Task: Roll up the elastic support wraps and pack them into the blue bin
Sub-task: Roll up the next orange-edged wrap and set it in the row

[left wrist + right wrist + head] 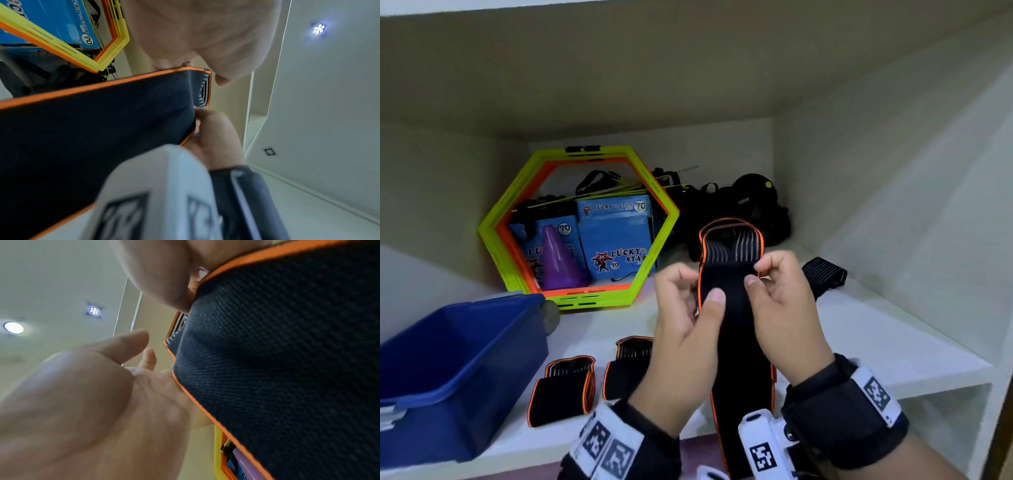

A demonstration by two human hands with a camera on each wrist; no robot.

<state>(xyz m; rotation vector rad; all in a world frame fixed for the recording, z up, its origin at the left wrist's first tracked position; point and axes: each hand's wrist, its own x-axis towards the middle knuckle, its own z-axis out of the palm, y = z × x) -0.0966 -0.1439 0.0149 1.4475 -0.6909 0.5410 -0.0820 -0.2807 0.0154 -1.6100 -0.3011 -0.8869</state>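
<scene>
White shelf boards [859, 342] fill most of the head view, and we stand close to them with both hands up in the middle of the frame. We hold one long black wrap [736, 342] with orange edges. Our left hand [685, 329] pinches its left edge with thumb and bent fingers, and our right hand [780, 308] pinches its right edge the same way. The top end is folded over into a loop, so we think we hold it by both edges to keep the first turn straight while the roll starts. The rest of the wrap hangs down past our wrists toward the bottom of the frame, which lets it pull flat. In the lower middle we count two more wraps like it, one [565, 387] left of the other [626, 366], lying folded on the shelf just beside each other. One more dark striped wrap [825, 274] lies to the right of our hands, so that makes four we can see. One blue bin [493, 342] sits at the lower left, open, and we see no wraps inside the part that shows, though part of it runs off the frame. It is near the wraps, so packing should be a short reach. In the upper left middle stands one yellow and orange hexagon frame [496, 219], with two blue boxes [616, 240] and one purple cone [560, 260] behind it.
</scene>
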